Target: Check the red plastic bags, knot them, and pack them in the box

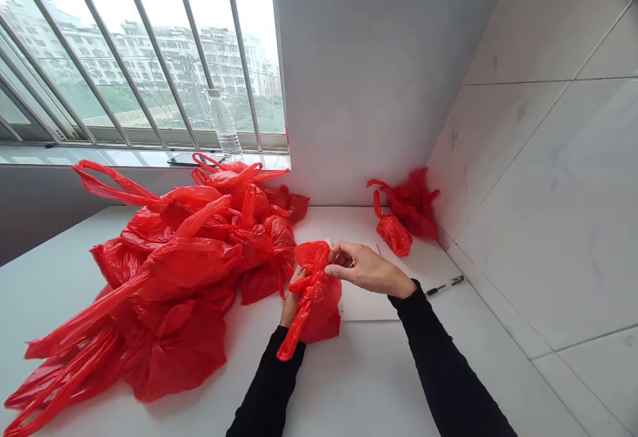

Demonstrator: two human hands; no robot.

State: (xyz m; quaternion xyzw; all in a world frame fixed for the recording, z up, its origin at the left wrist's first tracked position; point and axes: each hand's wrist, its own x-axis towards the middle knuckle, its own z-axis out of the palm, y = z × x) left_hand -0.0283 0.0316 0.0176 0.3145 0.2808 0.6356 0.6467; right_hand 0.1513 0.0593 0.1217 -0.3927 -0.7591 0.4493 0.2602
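Note:
A knotted red plastic bag [321,304] is held over the white table in the head view. My left hand [290,305] supports it from the left and beneath; most of its fingers are hidden behind the plastic. At the bag's upper right, my right hand [363,267] has its thumb and index finger curled together at the bag's edge. Something small and white shows by these fingertips, too little to identify. The bag's twisted handle hangs down toward the front. Its contents cannot be made out.
A large pile of red bags [189,271] covers the table's left side. More red bags [395,232] lie by the back wall. A pen [435,289] and its cap [457,280] lie right. A bottle [224,125] stands on the windowsill [114,157]; white paper [371,301] lies beneath the hands.

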